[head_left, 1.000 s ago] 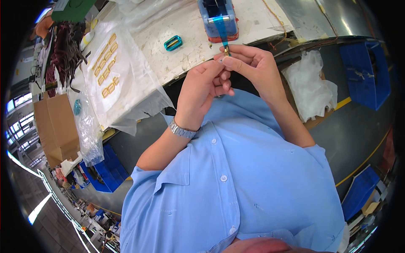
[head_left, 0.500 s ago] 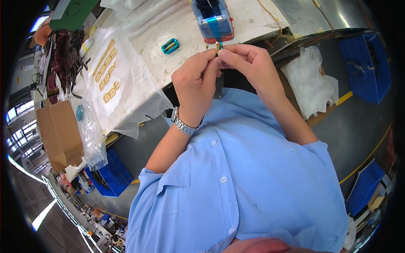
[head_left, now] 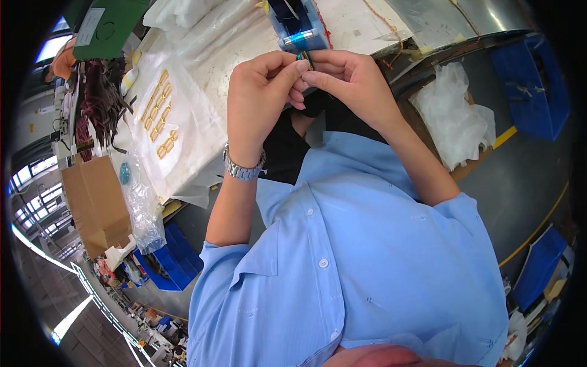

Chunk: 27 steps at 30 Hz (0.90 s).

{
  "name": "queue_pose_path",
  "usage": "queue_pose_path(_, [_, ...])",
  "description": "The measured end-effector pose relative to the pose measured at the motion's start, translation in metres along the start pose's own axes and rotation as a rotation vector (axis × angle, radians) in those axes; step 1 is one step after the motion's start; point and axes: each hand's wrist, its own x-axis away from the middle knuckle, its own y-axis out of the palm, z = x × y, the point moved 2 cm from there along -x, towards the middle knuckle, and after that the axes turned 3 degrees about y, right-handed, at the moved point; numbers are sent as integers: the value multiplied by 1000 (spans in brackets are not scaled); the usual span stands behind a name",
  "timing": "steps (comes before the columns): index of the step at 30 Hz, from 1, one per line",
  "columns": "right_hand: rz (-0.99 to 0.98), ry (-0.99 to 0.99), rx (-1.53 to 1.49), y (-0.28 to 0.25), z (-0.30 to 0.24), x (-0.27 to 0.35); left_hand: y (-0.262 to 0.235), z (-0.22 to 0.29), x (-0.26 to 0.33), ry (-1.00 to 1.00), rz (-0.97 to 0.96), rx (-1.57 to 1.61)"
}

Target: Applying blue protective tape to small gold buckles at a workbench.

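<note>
Both hands meet just in front of a blue tape dispenser (head_left: 320, 38), pinching a small gold buckle (head_left: 304, 56) with blue tape on it. My left hand (head_left: 255, 92), with a metal watch at the wrist, has thumb and forefinger closed on it. My right hand (head_left: 354, 79) grips it from the other side, thumb against the near face. Fingers cover most of the buckle. Blue tape (head_left: 298, 38) lies over the dispenser's front roller. Several gold buckles (head_left: 160, 116) are set out in rows on a white sheet at the left of the table.
Clear plastic wrap (head_left: 147, 214) hangs off the table's left corner beside a cardboard box (head_left: 98, 205). A green box (head_left: 116, 27) stands at the far left. Blue bins (head_left: 168, 257) sit on the floor. At right, white film (head_left: 452, 113) fills a carton near another blue bin (head_left: 532, 85).
Both hands have moved slightly up and left, closer to the dispenser, keeping hold of the buckle. The blue-wrapped buckle that lay left of the dispenser is now hidden behind my left hand.
</note>
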Motion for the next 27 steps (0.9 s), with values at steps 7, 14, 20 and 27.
queue_pose_path(7, [68, 13, -2, 14, -19, 16, -3, 20, 8, -81, -50, 105])
queue_pose_path(14, [108, 64, -50, 16, 0, 22, -6, 9, 2, -163, -113, 97])
queue_pose_path(20, [113, 80, -72, 14, 5, 21, -9, 2, -5, -199, -160, 143])
queue_pose_path(27, [68, -57, 23, 13, -12, 8, -17, -3, -12, -245, -189, 173])
